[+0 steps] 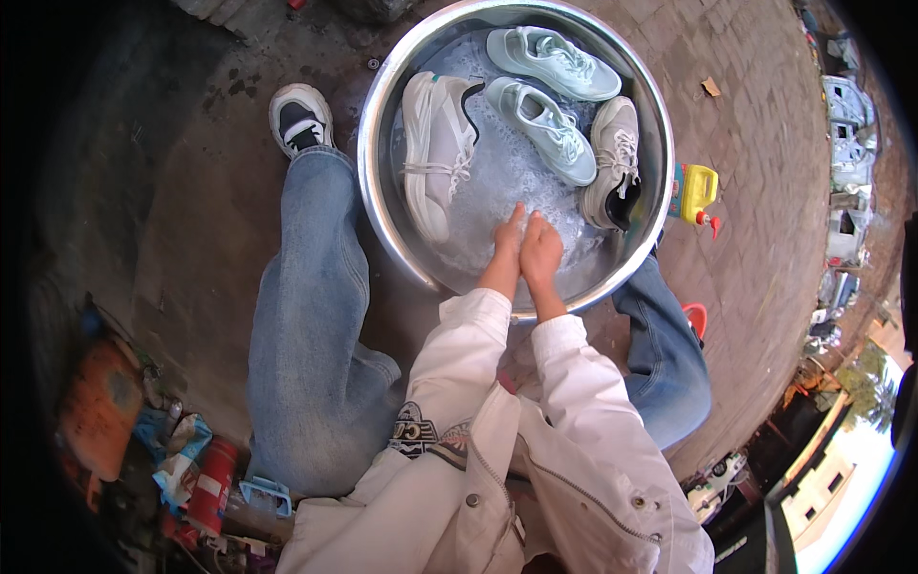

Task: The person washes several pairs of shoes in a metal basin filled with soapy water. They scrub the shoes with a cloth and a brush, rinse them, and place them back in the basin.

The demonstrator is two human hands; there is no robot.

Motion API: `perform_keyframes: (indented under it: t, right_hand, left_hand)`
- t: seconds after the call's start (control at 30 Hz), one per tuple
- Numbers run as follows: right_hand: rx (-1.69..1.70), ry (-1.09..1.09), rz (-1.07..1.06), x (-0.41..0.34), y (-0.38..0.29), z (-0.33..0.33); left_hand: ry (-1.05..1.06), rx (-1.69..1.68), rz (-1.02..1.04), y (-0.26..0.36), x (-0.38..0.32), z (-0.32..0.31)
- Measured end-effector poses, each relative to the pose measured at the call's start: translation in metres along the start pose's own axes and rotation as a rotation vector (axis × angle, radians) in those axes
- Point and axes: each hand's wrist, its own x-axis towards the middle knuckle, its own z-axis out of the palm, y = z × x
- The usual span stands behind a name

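Over the near part of a round metal basin (371, 136), my left hand (508, 233) and my right hand (541, 247) are side by side, almost touching. The fingers look drawn together, and no object shows in either hand; the space between the palms is hidden. Sudsy water (495, 176) lies beneath them. A grey-white sneaker (435, 154) leans along the basin's left wall. Two pale mint sneakers, one at the far side (556, 63) and one nearer the middle (546, 130), sit in the foam. Another greyish sneaker (613, 161) rests against the right wall, its dark opening towards me.
A yellow jug (697, 192) with a red cap stands right of the basin on brick paving (753, 208). Part of a red plastic item (694, 319) shows beside my right knee. At lower left are a red cylinder (213, 484), a light blue plastic item (267, 496) and clutter.
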Motion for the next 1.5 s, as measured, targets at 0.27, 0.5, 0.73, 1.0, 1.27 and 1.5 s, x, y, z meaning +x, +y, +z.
perform_keyframes:
  t: [0.27,0.5,0.73,1.0,1.27,1.5]
  right_hand:
    - [0.116,-0.018,-0.145,-0.006,-0.008,-0.011]
    - [-0.070,0.193,-0.035,0.008,-0.011,-0.013]
    - [0.301,0.030,0.215,0.013,0.031,-0.001]
    - [1.040,-0.168,0.442,0.038,0.071,0.027]
    - [-0.242,-0.255,-0.118,0.051,0.061,0.079]
    - [-0.326,-0.251,-0.225,0.046,0.104,0.090]
  left_hand:
    - [-0.078,0.367,0.119,-0.009,-0.005,0.006]
    - [-0.169,-0.068,0.077,-0.016,-0.022,0.016]
    - [-0.326,0.000,0.073,-0.013,-0.003,0.003]
    - [0.260,0.118,0.821,0.003,0.002,-0.024]
    - [0.741,0.874,0.974,0.024,0.010,-0.057]
    - [0.791,1.046,0.632,0.025,0.014,-0.049]
